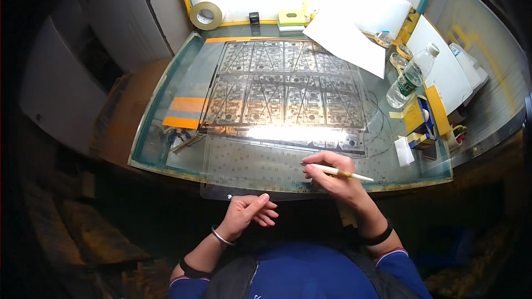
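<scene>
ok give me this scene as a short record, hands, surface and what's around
left hand: loosely curled, no held object visible
right hand: holding a slim cream pen-shaped tool
surface: greenish glass-like tabletop, bearing transparent sheets with dark circuit-like patterns
far edge, left: round beige tape roll
right side: clear plastic bottle with white cap and green label

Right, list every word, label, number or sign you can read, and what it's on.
None reads clearly enough to quote.
Clear bottle: green label, lettering too small.
Patterned transparent sheet: rows of tiny dark marks, too small.
Tape roll: faint print inside its core, blurred.
</scene>
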A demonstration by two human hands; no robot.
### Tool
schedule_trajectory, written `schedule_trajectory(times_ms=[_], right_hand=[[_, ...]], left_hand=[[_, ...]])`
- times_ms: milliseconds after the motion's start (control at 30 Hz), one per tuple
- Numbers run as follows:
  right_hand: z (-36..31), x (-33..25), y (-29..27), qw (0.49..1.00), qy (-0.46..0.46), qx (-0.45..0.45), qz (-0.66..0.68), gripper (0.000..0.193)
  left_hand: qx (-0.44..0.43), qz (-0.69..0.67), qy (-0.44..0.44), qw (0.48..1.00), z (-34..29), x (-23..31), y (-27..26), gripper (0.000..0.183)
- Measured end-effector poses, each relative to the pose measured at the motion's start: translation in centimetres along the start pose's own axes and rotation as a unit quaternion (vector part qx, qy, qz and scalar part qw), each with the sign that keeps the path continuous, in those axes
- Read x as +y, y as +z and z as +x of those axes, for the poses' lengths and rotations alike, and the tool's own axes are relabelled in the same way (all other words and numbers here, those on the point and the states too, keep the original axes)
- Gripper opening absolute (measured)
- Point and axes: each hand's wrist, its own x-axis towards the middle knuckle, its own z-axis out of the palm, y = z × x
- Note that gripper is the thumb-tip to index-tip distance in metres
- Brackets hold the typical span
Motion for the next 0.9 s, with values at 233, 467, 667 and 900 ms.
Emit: schedule_trajectory(times_ms=[233,467,667,900], right_hand=[[1.0,2.8,-0.4,0.998,-0.027,0.015,-0.047,0.011],[1.1,2.5,-0.5,0.996,-0.048,0.015,-0.079,0.014],[1.1,2.6,-0.4,0.998,-0.043,0.018,-0.041,0.012],[1.1,2.5,-0.6,0.997,-0.038,-0.001,-0.063,0.010]], left_hand=[[0.064,-0.050,0.041,0.996,0.1,0.0,-0.8,0.038],[0.088,-0.036,0.069,0.993,0.3,-0.3,-1.2,0.036],[0.090,-0.034,0.066,0.993,0.4,-0.1,-1.2,0.036],[0.093,-0.040,0.064,0.993,0.5,-0.1,-1.3,0.036]])
